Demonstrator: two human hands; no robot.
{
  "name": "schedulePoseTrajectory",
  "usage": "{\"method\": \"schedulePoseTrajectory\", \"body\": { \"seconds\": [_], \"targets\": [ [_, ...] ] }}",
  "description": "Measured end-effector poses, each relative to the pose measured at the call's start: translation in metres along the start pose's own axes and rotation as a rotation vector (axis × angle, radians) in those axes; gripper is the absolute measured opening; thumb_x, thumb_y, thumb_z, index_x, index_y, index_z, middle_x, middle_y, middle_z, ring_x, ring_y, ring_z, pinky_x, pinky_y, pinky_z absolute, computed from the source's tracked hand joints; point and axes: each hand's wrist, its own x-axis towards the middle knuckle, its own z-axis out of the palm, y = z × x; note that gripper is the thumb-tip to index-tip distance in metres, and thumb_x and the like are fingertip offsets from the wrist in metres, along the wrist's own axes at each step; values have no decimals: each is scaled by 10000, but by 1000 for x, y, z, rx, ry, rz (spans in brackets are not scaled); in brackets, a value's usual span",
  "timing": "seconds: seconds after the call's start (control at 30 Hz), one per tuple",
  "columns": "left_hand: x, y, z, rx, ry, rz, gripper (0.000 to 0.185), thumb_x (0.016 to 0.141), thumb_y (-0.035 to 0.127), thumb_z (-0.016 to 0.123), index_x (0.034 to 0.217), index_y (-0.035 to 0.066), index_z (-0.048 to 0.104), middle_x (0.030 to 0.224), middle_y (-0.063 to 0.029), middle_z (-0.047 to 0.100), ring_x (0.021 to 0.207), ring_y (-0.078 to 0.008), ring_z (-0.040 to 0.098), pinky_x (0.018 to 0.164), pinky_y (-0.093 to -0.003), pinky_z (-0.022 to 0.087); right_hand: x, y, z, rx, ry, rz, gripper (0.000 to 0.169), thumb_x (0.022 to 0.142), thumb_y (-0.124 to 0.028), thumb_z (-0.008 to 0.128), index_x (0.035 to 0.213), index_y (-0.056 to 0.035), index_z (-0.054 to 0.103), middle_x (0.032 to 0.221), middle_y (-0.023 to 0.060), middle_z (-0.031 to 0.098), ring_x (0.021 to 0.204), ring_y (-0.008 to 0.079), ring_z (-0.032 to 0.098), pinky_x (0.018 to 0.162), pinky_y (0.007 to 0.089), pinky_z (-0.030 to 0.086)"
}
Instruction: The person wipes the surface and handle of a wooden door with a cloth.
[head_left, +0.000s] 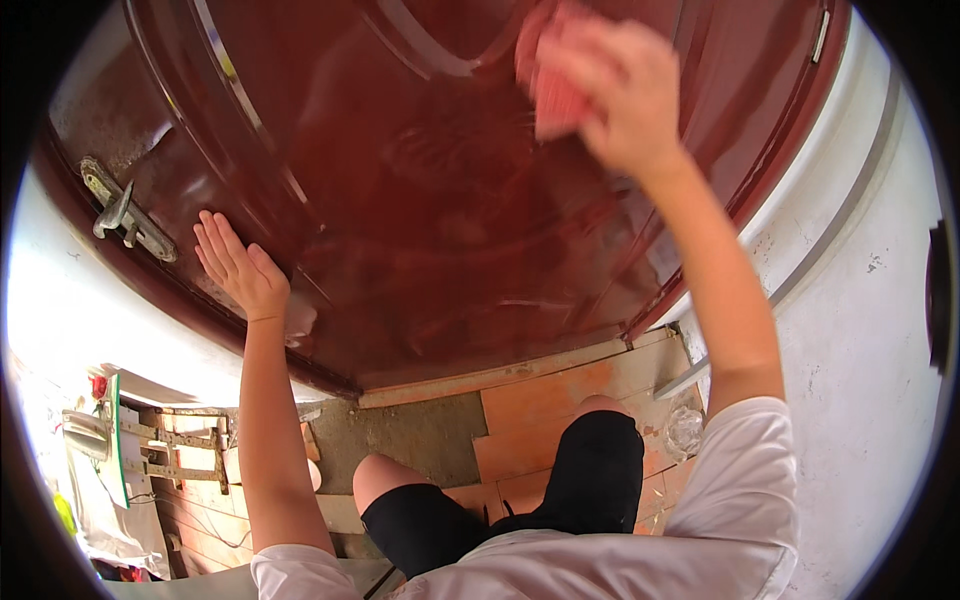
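Observation:
A glossy dark red panelled door (450, 247) fills the view before me. Up at the right, my right hand (630, 90) grips a pink cloth (559, 97) against or close to the door's face; both are blurred. My left hand (240, 270) lies flat on the door's left side, fingers extended, holding nothing. Just left of those fingers is a worn metal lever handle (116, 214) on its long backplate (150, 236). Faint streaks show on the door's middle.
White walls (847, 360) flank the red frame. Below are orange floor tiles (555, 382) and a grey bare patch (420, 435). A crumpled clear plastic piece (684, 431) lies at the right wall. At lower left stands a green-edged panel (116, 442) beside rusty metal brackets (180, 450).

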Motion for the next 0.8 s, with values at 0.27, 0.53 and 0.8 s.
{"method": "schedulePoseTrajectory", "body": {
  "seconds": [0.27,0.53,0.8],
  "targets": [
    [2,8,10,-40,8,-22,606,1152,253,362,1699,-3,407,1787,-168,390,1664,-372,331,1359,-542,212,-101,-49,-19,102,-471,-237,409,916,-201,691,1301,-338,720,1268,-109,681,1124,176,637,883,371,516],
    [3,11,17,-56,32,-34,593,1154,248,367,1697,18,424,1773,-157,420,1657,-366,352,1359,-541,222,108,170,-55,-355,-282,175,496,814,-133,722,1310,-133,718,1371,132,661,1249,427,585,1077,535,465],
    [2,-3,-2,-27,19,-10,590,1163,238,366,1708,17,402,1783,-159,400,1662,-359,343,1359,-531,225,46,6,2,-120,-73,21,526,756,-166,719,1271,-275,729,1238,42,683,1093,328,633,901,506,503]
  ]
}}
